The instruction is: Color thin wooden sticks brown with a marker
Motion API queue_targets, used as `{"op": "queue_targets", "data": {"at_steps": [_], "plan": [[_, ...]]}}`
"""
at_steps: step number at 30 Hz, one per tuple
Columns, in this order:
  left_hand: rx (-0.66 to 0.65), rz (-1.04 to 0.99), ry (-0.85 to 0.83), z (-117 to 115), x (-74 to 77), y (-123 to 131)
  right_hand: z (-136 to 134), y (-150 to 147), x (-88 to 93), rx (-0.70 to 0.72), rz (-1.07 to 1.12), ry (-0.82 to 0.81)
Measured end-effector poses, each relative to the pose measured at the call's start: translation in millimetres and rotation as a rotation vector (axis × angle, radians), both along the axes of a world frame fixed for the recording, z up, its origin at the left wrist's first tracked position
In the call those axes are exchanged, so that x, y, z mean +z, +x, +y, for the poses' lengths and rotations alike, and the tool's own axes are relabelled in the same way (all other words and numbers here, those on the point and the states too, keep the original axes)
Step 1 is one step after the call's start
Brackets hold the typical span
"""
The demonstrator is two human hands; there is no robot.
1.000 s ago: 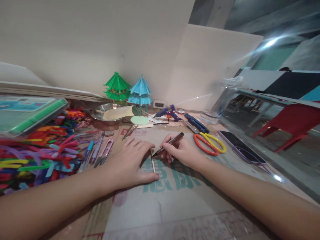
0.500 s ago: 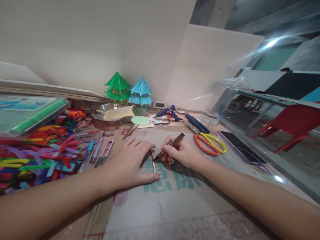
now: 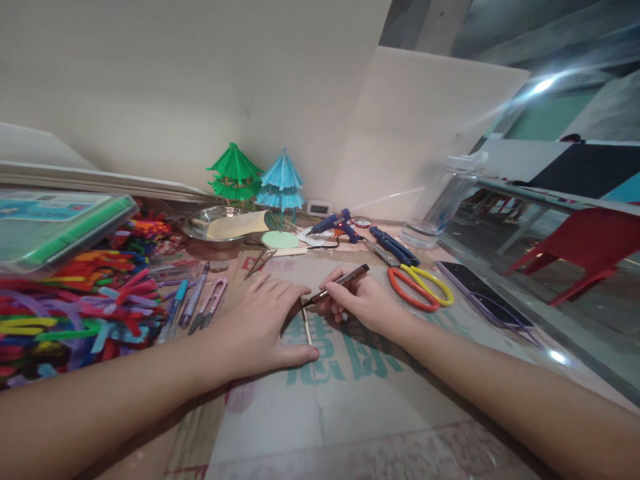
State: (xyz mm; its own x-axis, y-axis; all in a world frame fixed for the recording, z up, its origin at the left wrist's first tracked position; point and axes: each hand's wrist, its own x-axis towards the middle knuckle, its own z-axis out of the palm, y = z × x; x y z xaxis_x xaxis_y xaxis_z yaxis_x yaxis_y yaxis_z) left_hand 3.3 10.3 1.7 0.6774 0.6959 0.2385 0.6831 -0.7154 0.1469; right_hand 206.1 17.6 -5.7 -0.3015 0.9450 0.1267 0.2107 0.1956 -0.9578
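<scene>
A short thin wooden stick (image 3: 307, 328) lies on a printed cardboard sheet (image 3: 280, 427). My left hand (image 3: 260, 327) spans it, with the index fingertip at its far end and the thumb at its near end, pinning it down. The far part of the stick looks dark, while the near part is pale. My right hand (image 3: 364, 301) grips a brown marker pen (image 3: 350, 279), its tip touching or just above the stick near the far end.
Colourful pipe cleaners (image 3: 95, 320), pens (image 3: 193, 300) and pink-handled snips (image 3: 215, 300) lie left. Behind stand green (image 3: 234, 175) and blue (image 3: 283, 183) tiered paper models. A glue gun (image 3: 340, 225), scissors (image 3: 415, 290), phone (image 3: 483, 293) and clear jug (image 3: 435, 207) are right.
The marker tip has moved away from me along the stick, from about its middle to near its far end. My left hand and the stick have stayed in place.
</scene>
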Motion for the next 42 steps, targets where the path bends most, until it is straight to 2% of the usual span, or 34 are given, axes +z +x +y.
{"op": "queue_targets", "data": {"at_steps": [7,14,22,30,38,42], "plan": [[0.003,-0.001,0.01,1.3,-1.7,-0.8,-1.0,1.2,2.2,0.028,-0.002,-0.067],[-0.018,0.0,0.001,0.7,-0.3,-0.6,-1.2,-0.9,1.9,-0.018,0.013,-0.023],[-0.006,-0.01,0.011,1.1,-1.7,-0.7,-0.2,2.4,0.7,0.052,0.005,-0.071],[-0.016,-0.009,0.021,0.2,0.0,-0.6,-1.0,-1.9,2.3,-0.024,0.004,-0.018],[-0.007,-0.016,0.023,0.2,-0.8,0.0,-0.3,2.6,0.1,0.04,-0.004,-0.074],[-0.011,0.004,0.017,-0.1,-0.2,0.1,-0.9,0.9,0.7,0.014,0.012,-0.059]]}}
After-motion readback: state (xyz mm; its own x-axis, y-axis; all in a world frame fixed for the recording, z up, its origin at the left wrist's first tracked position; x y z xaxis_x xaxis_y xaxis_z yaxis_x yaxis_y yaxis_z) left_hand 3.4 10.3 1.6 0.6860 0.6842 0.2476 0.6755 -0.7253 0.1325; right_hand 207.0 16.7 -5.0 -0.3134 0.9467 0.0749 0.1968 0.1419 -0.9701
